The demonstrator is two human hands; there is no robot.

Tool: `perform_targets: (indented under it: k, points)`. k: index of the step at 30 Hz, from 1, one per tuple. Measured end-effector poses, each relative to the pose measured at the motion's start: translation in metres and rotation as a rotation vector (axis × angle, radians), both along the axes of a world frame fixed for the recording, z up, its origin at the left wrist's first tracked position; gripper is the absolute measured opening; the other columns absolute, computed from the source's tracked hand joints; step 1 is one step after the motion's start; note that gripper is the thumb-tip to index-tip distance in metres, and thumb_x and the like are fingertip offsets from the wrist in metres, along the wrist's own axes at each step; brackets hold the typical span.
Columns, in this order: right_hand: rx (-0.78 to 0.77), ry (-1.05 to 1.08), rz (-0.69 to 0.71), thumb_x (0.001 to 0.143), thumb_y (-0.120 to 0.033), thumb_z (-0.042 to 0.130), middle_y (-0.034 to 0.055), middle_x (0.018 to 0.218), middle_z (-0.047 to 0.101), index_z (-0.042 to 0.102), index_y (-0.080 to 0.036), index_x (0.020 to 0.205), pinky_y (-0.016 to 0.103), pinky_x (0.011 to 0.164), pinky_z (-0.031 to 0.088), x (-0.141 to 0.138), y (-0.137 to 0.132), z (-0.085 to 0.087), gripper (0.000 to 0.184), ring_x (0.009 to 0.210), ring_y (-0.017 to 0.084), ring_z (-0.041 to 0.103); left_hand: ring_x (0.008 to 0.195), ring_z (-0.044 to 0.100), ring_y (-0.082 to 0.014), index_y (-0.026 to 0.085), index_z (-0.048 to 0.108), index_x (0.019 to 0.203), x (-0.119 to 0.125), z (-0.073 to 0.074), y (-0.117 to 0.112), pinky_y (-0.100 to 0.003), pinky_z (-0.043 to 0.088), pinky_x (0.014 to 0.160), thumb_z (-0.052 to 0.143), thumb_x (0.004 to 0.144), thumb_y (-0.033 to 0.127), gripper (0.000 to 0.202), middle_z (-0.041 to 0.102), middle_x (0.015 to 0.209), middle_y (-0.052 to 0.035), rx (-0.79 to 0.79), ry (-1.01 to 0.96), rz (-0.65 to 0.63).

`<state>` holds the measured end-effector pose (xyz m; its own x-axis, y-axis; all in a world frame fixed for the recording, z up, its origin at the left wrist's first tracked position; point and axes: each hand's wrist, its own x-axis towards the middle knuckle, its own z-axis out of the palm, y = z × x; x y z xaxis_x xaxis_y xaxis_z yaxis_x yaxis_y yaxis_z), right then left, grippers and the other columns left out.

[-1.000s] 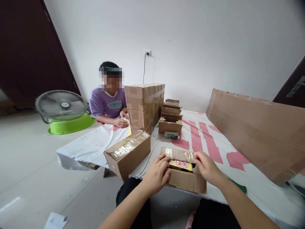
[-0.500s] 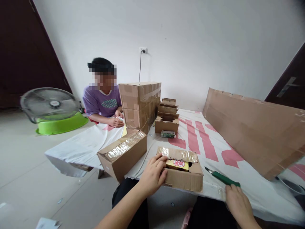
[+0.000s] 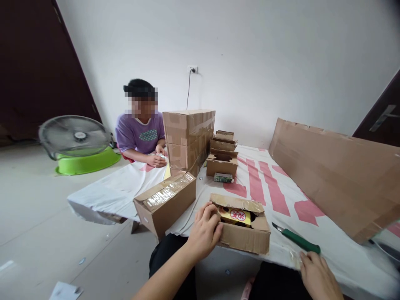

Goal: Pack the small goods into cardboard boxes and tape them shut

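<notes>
A small cardboard box [image 3: 245,241] lies at the near table edge, its top flap partly raised. Inside shows a yellow carton [image 3: 239,216] with a red round mark. My left hand [image 3: 204,231] grips the box's left end, fingers over the top edge and thumb towards the front. At the table's near edge, my right hand [image 3: 317,271] holds nothing I can see, its fingers stretched over the edge beside a crumpled bit of clear tape [image 3: 293,257]. A green utility knife [image 3: 301,240], blade out, lies just beyond those fingertips.
To the left stands a taped cardboard box [image 3: 170,208]; behind it, stacked cartons [image 3: 190,141]. Several opened boxes [image 3: 221,164] line the back, with a small green box [image 3: 223,178] before them. A large cardboard panel [image 3: 331,175] stands right. A person [image 3: 140,133] sits across.
The view has shifted slightly, moving everything right and down. The box's flap now looks more tilted and less shiny. My left hand stays on the box; my right hand remains near the knife.
</notes>
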<state>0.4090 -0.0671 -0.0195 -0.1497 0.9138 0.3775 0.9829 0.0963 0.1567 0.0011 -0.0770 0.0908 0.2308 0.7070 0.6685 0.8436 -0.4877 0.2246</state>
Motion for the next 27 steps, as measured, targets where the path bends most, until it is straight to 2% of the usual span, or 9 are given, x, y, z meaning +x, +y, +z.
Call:
perform_targets:
  k: [3,6,8,11,13,15,18,21,27]
  points:
    - [0.031,0.111,0.068,0.084,-0.029,0.046,0.0116,0.088,0.058,0.062,-0.02,0.072,0.039,0.077,0.044,-0.011,0.002,0.022,0.022,0.081,0.026,0.055,0.125,0.036,-0.029,0.018,0.059,0.093,-0.001,0.001,0.0,-0.049,0.039,0.102,0.044,0.088,0.021,0.015,0.05,0.115,-0.0107,0.008,0.007,-0.011]
    - [0.067,0.267,0.139,0.083,-0.036,0.047,0.0084,0.075,0.055,0.048,-0.024,0.063,0.04,0.072,0.044,-0.032,0.003,0.052,0.024,0.075,0.025,0.053,0.125,0.035,-0.0286,0.018,0.058,0.093,-0.001,0.003,0.0,-0.048,0.038,0.103,0.045,0.088,0.021,0.014,0.051,0.114,-0.0103,-0.006,-0.004,-0.031]
    - [0.111,0.395,0.219,0.085,-0.037,0.045,0.0078,0.075,0.056,0.047,-0.025,0.067,0.04,0.074,0.044,-0.054,0.006,0.077,0.022,0.078,0.025,0.054,0.125,0.035,-0.0282,0.018,0.057,0.093,-0.001,0.004,0.0,-0.048,0.038,0.104,0.044,0.088,0.02,0.014,0.051,0.114,-0.0101,-0.014,-0.009,-0.04]
    - [0.172,0.537,0.418,0.088,-0.034,0.044,0.0099,0.091,0.061,0.054,-0.023,0.088,0.039,0.084,0.044,-0.1,0.012,0.119,0.015,0.091,0.025,0.056,0.125,0.035,-0.028,0.018,0.057,0.093,-0.001,0.004,-0.001,-0.048,0.037,0.104,0.044,0.088,0.02,0.014,0.051,0.115,-0.0102,-0.024,-0.003,-0.041]
    - [0.132,0.552,0.589,0.09,-0.029,0.044,0.0094,0.094,0.063,0.056,-0.022,0.091,0.037,0.085,0.044,-0.137,0.019,0.144,0.014,0.094,0.023,0.057,0.125,0.036,-0.028,0.018,0.057,0.093,0.0,0.003,-0.001,-0.047,0.037,0.104,0.044,0.088,0.02,0.014,0.051,0.114,-0.0103,-0.023,0.006,-0.029]
    - [0.052,0.528,0.725,0.091,-0.024,0.043,0.0081,0.097,0.064,0.058,-0.022,0.093,0.036,0.086,0.044,-0.173,0.027,0.161,0.016,0.095,0.021,0.057,0.125,0.036,-0.0285,0.018,0.058,0.094,0.001,0.001,-0.002,-0.048,0.037,0.103,0.045,0.088,0.021,0.015,0.052,0.115,-0.0106,-0.01,0.016,0.0]
    - [-0.051,0.442,0.812,0.088,-0.017,0.047,0.0061,0.1,0.064,0.06,-0.021,0.098,0.034,0.085,0.044,-0.219,0.042,0.172,0.017,0.095,0.02,0.057,0.131,0.03,-0.0326,0.018,0.059,0.093,0.001,0.0,-0.002,-0.052,0.037,0.101,0.044,0.088,0.022,0.016,0.047,0.127,-0.0121,0.021,0.044,0.059]
    - [-0.139,0.314,0.8,0.084,-0.013,0.05,0.0063,0.099,0.065,0.061,-0.019,0.099,0.032,0.083,0.044,-0.248,0.055,0.172,0.019,0.093,0.02,0.057,0.134,0.027,-0.0341,0.017,0.058,0.092,0.001,0.002,-0.001,-0.054,0.039,0.1,0.044,0.087,0.022,0.016,0.043,0.136,-0.013,0.004,0.094,0.052]
    - [-0.189,0.08,0.75,0.086,-0.016,0.049,0.0074,0.093,0.065,0.063,-0.017,0.089,0.03,0.079,0.042,-0.263,0.062,0.171,0.014,0.089,0.02,0.056,0.13,0.038,-0.0309,0.018,0.059,0.091,0.002,0.008,-0.002,-0.052,0.042,0.103,0.046,0.086,0.02,0.015,0.05,0.127,-0.0126,-0.02,0.074,0.01]
